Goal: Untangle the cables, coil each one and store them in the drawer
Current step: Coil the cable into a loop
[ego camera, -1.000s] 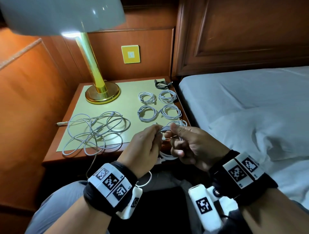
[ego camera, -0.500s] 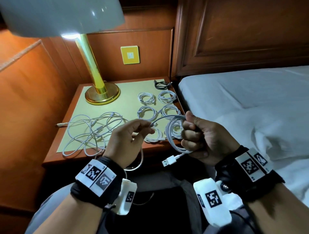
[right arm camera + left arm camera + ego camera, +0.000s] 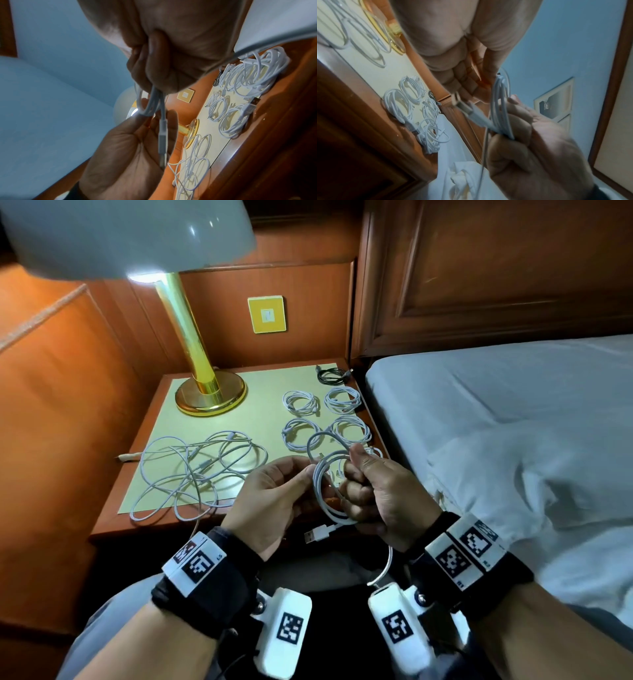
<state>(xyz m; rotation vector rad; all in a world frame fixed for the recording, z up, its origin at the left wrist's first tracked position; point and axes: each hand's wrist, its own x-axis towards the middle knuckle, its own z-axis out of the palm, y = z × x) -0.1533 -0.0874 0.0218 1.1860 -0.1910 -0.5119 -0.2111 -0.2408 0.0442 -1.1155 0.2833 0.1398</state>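
Scanning left to right from my remote seat. On the nightstand (image 3: 113, 508), at 9 o'clock from the hands, I see a tangle of white cables (image 3: 191, 474), loose and overlapping, not yet sorted. At 12 o'clock, four finished white coils (image 3: 327, 419) lie in a grid, with a dark coil (image 3: 330, 375) behind them. So I judge roughly the middle: several coiled, one in hand, the tangle left, nothing stored. No drawer in view.

My left hand (image 3: 274, 498) pinches the cable in hand (image 3: 325, 491) at the loop's edge, feeding it. My right hand (image 3: 380, 494) is closed round the gathered loops, thumb on top; the USB plug (image 3: 317, 535) dangles at 6 o'clock.

Head view alone shows the whole layout. Left wrist view shows the plug close up (image 3: 465, 109) and more coils at the nightstand's near edge. Right wrist view shows the strands bunched under the right fingers (image 3: 154, 75) and the left palm open beneath.
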